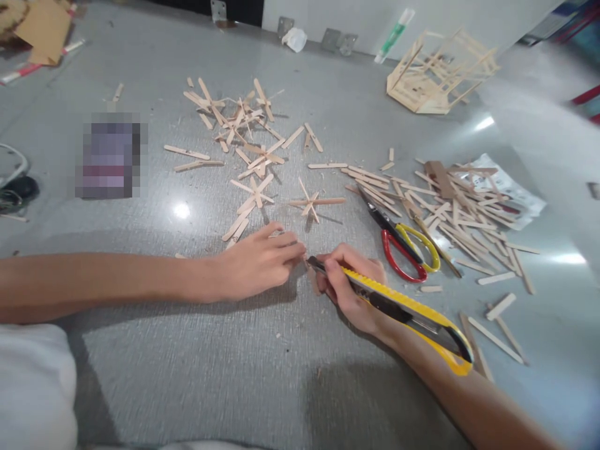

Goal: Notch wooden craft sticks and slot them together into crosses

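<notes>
A yellow box cutter (pixel 407 309) lies in my right hand (pixel 349 281), whose fingers are wrapped round its front part; the blade end points left. Just left of the blade, my left hand (pixel 262 259) has its fingers bent and close together, near a small wooden piece (pixel 312 275) between the hands. Whether the left fingertips pinch it is too small to tell. Beyond my hands stand star shapes of crossed wooden sticks, one (pixel 309 202) straight ahead and another (pixel 255 192) to its left.
Scissors (pixel 407 250) with red and yellow handles lie right of my right hand, beside a pile of sticks (pixel 469 212). A stick frame (pixel 440 75) stands at the back right. A blurred-out object (pixel 107 156) lies left. More crossed sticks (pixel 239 122) are farther back.
</notes>
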`<action>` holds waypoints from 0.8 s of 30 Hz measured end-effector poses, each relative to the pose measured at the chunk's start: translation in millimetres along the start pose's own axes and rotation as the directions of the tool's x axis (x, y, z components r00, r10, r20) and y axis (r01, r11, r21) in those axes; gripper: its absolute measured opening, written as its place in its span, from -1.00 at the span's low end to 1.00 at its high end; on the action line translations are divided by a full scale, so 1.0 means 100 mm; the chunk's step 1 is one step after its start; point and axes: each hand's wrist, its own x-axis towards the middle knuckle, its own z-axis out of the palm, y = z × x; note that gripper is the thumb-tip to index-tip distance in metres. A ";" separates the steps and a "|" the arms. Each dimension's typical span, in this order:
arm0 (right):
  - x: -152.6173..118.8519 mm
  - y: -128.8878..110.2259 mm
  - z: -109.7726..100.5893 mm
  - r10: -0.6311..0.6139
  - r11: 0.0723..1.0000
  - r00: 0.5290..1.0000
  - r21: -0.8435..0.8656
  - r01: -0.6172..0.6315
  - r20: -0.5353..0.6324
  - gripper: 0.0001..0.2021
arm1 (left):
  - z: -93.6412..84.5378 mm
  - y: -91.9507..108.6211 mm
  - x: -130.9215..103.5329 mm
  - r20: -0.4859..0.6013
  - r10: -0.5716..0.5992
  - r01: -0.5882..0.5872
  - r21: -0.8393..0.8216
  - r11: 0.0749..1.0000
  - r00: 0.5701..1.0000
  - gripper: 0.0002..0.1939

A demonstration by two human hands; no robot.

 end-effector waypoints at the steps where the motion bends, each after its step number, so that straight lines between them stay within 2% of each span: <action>1: 0.01 0.00 0.00 0.001 1.000 1.000 -0.001 -0.001 0.001 -0.63 | 0.00 0.00 0.00 0.000 0.001 -0.001 0.009 1.000 1.000 -0.71; 7: 0.01 0.01 0.02 -0.003 1.000 1.000 0.018 0.003 0.009 -0.64 | -0.01 0.01 0.01 0.001 0.000 0.000 0.028 1.000 1.000 -0.70; 11: 0.00 0.03 0.04 -0.023 0.997 1.000 -0.070 0.024 0.012 -0.66 | 0.01 0.00 0.00 -0.051 0.024 -0.023 0.020 1.000 0.998 -0.75; 15: 0.01 0.02 0.02 -0.040 0.991 0.998 -0.126 0.047 0.056 -0.68 | 0.02 0.04 0.01 -0.072 0.008 -0.001 0.094 0.996 0.997 -0.80; 24: -0.01 0.00 -0.06 -0.060 0.991 0.986 -0.109 0.078 0.154 -0.70 | 0.05 0.08 0.00 -0.034 -0.017 0.023 0.187 0.982 0.999 -0.82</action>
